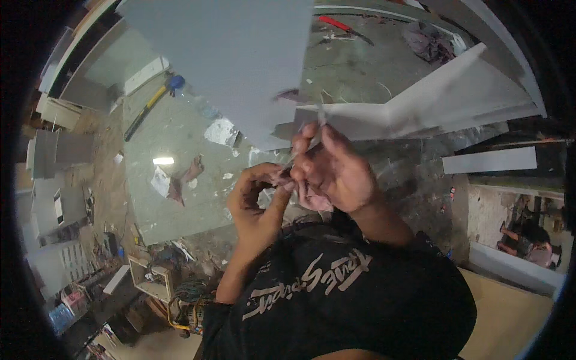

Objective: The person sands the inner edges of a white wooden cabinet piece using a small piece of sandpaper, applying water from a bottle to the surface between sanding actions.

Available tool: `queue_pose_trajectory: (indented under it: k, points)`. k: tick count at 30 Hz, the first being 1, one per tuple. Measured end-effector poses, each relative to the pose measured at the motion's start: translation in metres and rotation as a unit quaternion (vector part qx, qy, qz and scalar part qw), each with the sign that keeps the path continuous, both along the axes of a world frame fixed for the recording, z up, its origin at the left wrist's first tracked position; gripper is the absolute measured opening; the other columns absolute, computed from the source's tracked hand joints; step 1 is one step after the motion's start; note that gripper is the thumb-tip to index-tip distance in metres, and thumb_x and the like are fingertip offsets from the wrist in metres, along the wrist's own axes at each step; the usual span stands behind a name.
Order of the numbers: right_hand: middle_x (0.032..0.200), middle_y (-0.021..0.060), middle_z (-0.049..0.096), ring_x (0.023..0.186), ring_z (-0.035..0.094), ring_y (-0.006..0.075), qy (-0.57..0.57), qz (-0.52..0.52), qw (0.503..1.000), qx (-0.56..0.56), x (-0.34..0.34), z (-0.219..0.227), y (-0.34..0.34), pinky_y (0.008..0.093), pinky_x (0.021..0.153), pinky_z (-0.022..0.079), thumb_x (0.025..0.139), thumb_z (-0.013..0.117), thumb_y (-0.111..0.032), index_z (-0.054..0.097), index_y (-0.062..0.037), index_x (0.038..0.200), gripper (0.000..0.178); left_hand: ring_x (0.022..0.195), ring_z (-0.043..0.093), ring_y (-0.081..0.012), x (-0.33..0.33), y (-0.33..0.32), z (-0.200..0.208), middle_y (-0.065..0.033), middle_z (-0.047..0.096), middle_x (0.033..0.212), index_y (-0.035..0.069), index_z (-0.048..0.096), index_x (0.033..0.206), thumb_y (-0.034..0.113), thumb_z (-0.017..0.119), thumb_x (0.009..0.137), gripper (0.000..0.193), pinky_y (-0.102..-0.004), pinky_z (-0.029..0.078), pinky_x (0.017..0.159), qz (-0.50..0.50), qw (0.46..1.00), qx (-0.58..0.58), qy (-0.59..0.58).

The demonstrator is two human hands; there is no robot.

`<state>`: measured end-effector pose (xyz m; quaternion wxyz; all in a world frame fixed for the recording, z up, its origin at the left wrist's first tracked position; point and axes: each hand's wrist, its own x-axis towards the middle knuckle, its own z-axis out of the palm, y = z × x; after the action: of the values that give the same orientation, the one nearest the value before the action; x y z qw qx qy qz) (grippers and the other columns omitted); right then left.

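I count one greenish table (pixel 201 216), one big grey panel (pixel 234 54) above its far part, one mallet (pixel 147 111) with a blue head at left, one red-handled tool (pixel 335 23) at the far side. Two bare hands, near edge. Left hand (pixel 255 195): thumb and fingertips pinching one pink cloth (pixel 316 199), which bunches between the hands and hangs under the right palm. Right hand (pixel 342 171): fingers curled, thumb and forefinger pinching one thin pale stick (pixel 322 114); blurry, I can't tell its kind.
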<state>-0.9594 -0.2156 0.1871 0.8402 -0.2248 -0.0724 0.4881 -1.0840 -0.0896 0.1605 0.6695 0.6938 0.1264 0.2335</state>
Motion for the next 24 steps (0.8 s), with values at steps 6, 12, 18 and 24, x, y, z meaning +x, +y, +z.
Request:
queue_pose_trajectory:
  k: [6, 12, 18, 24]
  points:
    - [0.111, 0.0105, 0.056, 0.098, 0.056, 0.0211, -0.151, -0.123, 0.981, -0.013, -0.005, -0.013, 0.0, 0.0414, 0.095, 0.045, 0.103, 0.05, -0.033, 0.053, -0.0062, 0.115, 0.029, 0.074, 0.056, -0.016, 0.017, -0.004, 0.004, -0.0059, 0.057, 0.087, 0.008, 0.047, 0.107, 0.025, 0.055, 0.102, 0.02, -0.0302, 0.047, 0.069, -0.022, 0.943, -0.329, -0.039]
    - [0.099, 0.0102, 0.06, 0.1, 0.055, 0.0253, -0.314, -0.055, 0.948, 0.014, -0.012, -0.004, -0.005, 0.046, 0.096, 0.044, 0.099, 0.058, -0.034, 0.059, -0.0056, 0.101, 0.028, 0.086, 0.053, -0.0186, 0.004, 0.024, -0.009, -0.0054, 0.047, 0.09, 0.01, 0.04, 0.112, 0.035, 0.051, 0.103, 0.028, -0.0353, 0.046, 0.084, -0.169, 0.883, -0.436, 0.043]
    - [0.094, 0.0084, 0.065, 0.095, 0.061, 0.0242, -0.472, -0.099, 0.875, -0.041, -0.013, 0.003, 0.005, 0.0416, 0.089, 0.048, 0.087, 0.073, -0.017, 0.069, -0.0049, 0.1, 0.018, 0.095, 0.058, -0.0204, 0.004, 0.011, -0.005, -0.008, 0.058, 0.099, 0.004, 0.049, 0.116, 0.017, 0.067, 0.089, 0.035, -0.0346, 0.045, 0.085, -0.141, 0.984, -0.084, -0.07]
    - [0.108, 0.014, 0.066, 0.101, 0.063, 0.0272, -0.644, -0.004, 0.745, -0.171, 0.001, 0.002, 0.02, 0.0363, 0.09, 0.048, 0.082, 0.076, -0.01, 0.07, -0.0033, 0.11, 0.029, 0.087, 0.062, -0.0286, -0.019, 0.074, -0.054, -0.0101, 0.065, 0.092, 0.004, 0.061, 0.102, -0.003, 0.07, 0.079, 0.025, -0.0368, 0.047, 0.086, -0.057, 0.955, 0.292, 0.0]
